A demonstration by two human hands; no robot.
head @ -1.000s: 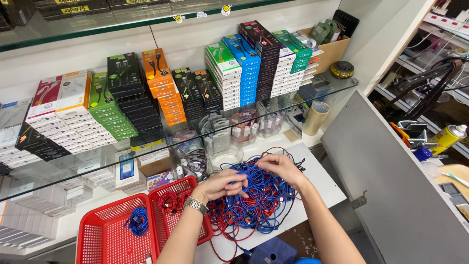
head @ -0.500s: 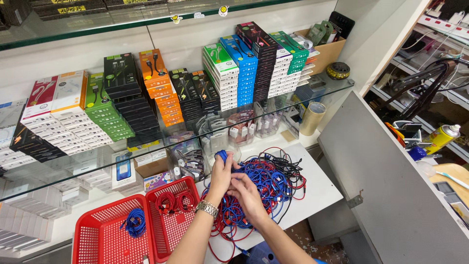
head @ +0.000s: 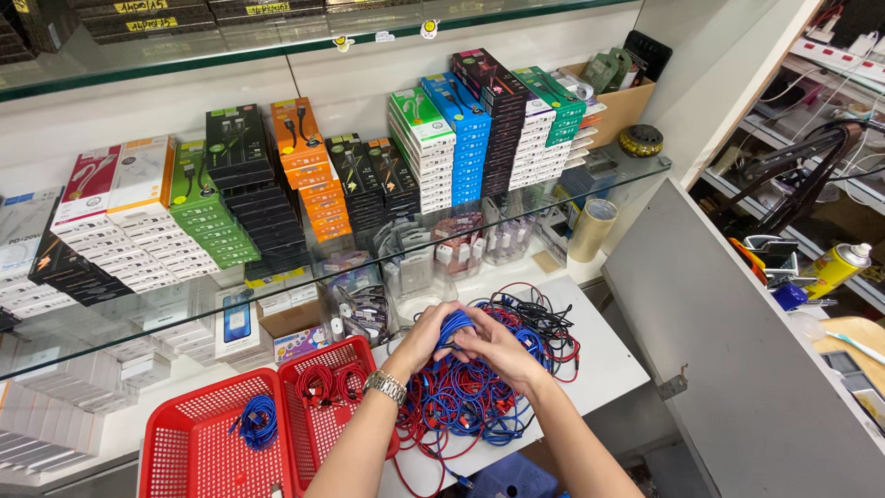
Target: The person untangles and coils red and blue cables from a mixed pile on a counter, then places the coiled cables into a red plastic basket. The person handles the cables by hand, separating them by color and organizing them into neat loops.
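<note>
We hold a blue cable [head: 454, 325] w/ both hands, just above the big pile of red, blue and black cables [head: 479, 387], which is our landmark. Left hand [head: 424, 339] has fingers closed around the coil's left side; right hand [head: 489, 349] has fingers wrapped over its right side and front, so both are gripping the same small bundle.

Handling, as we judge it: light, soft, floppy, no stiffness, so it sags unless looped. The jacket looks smooth, maybe a bit slippery, but not fragile; plug ends are likely the only hard bits. Best hold is approx. mid-coil w/ loops pinched together, not a loose end, since strands below are tangled and would drag neighbours up.

Room: left of the pile sit two red baskets [head: 207, 443], one w/ a coiled blue cable, the nearer one w/ red ones. Behind the pile, the glass shelf [head: 636, 175] edge overhangs, so lift height is limited there. Right of the pile the white surface [head: 613, 364] ends at an edge close by, w/ a grey panel [head: 737, 350] beyond; little side room.
</note>
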